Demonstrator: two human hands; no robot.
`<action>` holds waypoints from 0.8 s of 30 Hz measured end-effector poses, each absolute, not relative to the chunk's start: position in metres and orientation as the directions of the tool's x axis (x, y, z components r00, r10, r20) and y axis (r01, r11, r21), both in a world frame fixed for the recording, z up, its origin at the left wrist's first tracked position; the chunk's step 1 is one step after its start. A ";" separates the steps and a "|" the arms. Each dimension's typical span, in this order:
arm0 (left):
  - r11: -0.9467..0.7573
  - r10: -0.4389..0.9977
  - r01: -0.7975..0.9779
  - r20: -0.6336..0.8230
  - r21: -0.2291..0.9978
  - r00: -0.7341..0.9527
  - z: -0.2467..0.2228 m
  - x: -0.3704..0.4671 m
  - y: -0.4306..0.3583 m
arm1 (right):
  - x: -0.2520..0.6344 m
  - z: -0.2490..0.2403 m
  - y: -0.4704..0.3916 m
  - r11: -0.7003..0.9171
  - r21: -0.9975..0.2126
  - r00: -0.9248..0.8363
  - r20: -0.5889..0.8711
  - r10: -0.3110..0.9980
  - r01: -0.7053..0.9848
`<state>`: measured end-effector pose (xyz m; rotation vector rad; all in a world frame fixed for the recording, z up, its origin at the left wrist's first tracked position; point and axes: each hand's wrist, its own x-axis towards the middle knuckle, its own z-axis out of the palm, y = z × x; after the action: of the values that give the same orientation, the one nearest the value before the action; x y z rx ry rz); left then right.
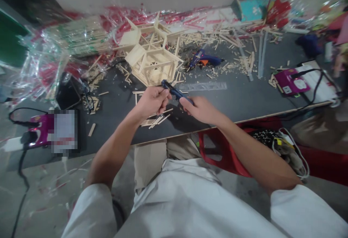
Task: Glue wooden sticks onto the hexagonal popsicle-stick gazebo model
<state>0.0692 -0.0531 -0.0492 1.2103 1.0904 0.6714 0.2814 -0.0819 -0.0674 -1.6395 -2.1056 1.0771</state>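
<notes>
My right hand (199, 109) is wrapped round the handles of dark blue pliers (176, 92), whose dark head points up and left. My left hand (153, 102) is closed in a pinch beside that head; whatever its fingertips hold is too small to make out. Just beyond both hands stands a model built of thin wooden sticks (153, 65), with panels tilted outward on its left. Under and in front of my left hand lie several loose wooden sticks (156, 121) on the dark table (114, 125).
A glue gun (205, 59) and a clear ruler (203, 86) lie beyond my right hand. Wood offcuts (243, 62) are scattered around. Plastic-wrapped stick bundles (78, 36) fill the back left. Purple boxes with cables (292, 81) sit at both sides. A red stool (225, 151) stands below the table's edge.
</notes>
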 end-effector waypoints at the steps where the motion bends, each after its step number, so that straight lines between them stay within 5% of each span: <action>1: 0.273 0.879 0.134 -0.304 0.953 0.366 -0.048 0.069 -0.053 | 0.281 -0.067 -0.082 0.096 -0.667 -0.322 -0.225 0.920 0.739; 24: 0.230 0.897 0.231 -0.298 0.945 0.326 -0.034 0.075 -0.062 | 0.271 -0.070 -0.093 0.075 -0.436 -0.146 -0.132 0.980 0.897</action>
<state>0.0753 -0.0616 -0.0336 1.2866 1.1816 0.6475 0.2714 -0.0931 -0.0696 -1.9114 -2.1501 0.6285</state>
